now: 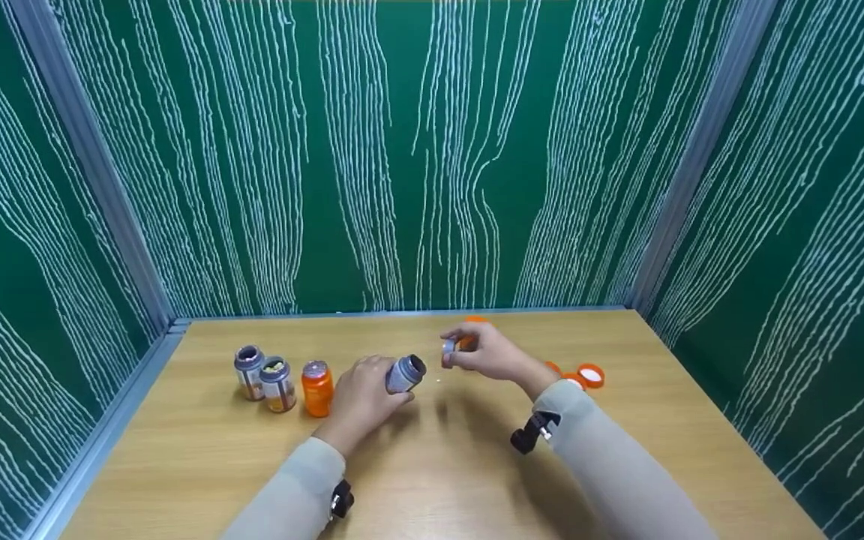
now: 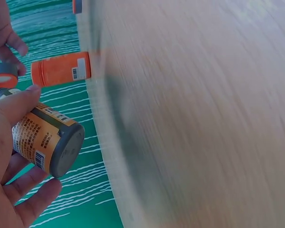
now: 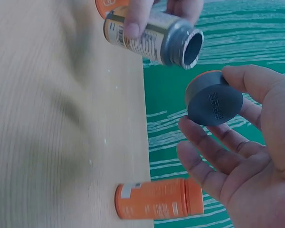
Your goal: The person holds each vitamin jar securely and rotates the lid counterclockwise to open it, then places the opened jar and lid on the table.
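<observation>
My left hand [image 1: 363, 390] grips a grey-topped bottle [image 1: 403, 374] with an orange and pale label, thumb on one side and fingers on the other. The bottle is tilted, its uncapped mouth pointing toward the right hand. Between thumb and fingers, my right hand [image 1: 493, 354] pinches a grey cap [image 3: 214, 100] with an orange inner rim, close to that mouth. Behind the right hand stands a capped orange bottle [image 3: 154, 199], mostly hidden in the head view. Left of the left hand stands an orange bottle [image 1: 317, 390] with a silvery top.
Two uncapped grey-topped bottles, a rear one [image 1: 249, 373] and a nearer one [image 1: 278, 385], stand on the left of the wooden table [image 1: 432, 480]. Orange caps with white liners [image 1: 591, 376] lie beside the right forearm. Small white bits [image 3: 105, 141] dot the tabletop. Green walls [image 1: 432, 150] enclose it.
</observation>
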`<state>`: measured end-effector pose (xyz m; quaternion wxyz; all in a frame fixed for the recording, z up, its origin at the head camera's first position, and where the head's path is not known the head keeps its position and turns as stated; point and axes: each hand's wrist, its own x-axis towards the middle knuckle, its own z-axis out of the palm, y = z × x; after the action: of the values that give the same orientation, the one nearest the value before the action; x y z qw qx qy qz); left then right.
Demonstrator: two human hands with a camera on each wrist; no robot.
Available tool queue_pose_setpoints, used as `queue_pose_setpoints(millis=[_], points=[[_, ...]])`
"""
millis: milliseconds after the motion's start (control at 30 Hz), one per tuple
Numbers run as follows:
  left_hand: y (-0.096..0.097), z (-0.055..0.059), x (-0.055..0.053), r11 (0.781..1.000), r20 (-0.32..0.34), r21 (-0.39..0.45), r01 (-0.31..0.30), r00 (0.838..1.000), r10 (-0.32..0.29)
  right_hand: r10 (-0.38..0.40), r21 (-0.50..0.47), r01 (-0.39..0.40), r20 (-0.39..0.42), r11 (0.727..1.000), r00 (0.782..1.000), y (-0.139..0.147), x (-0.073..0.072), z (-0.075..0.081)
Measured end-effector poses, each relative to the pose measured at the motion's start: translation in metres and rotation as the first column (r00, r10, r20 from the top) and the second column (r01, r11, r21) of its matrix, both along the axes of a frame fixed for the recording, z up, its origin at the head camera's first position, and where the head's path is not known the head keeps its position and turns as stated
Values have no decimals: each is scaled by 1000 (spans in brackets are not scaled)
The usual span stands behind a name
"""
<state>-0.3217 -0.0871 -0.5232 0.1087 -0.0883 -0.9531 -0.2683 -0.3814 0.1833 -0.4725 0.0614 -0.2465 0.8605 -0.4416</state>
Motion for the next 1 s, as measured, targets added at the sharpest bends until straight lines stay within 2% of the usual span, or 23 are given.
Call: queue_pose_setpoints(millis=[167,367,567,800,1000], points=[[-1,-4,-1,996,43,87,-21,999,17,-74,30,73,14,997,997,16,-4,-1],[-4,-8,-5,989,59,143,-41,998,32,-145,28,144,53,989,988,42,-10,-6],[-8,-13,-7,984,82,167,-62,995,49,-236,36,234,87,972,968,65,-15,-16],[-10,-18,-8,979,120,179,-93,990,72,-359,123,351,53,928,932,86,-21,-35],[-10,-19,-9,974,164,198,-109,984,76,-421,195,401,69,895,905,102,-34,-57]])
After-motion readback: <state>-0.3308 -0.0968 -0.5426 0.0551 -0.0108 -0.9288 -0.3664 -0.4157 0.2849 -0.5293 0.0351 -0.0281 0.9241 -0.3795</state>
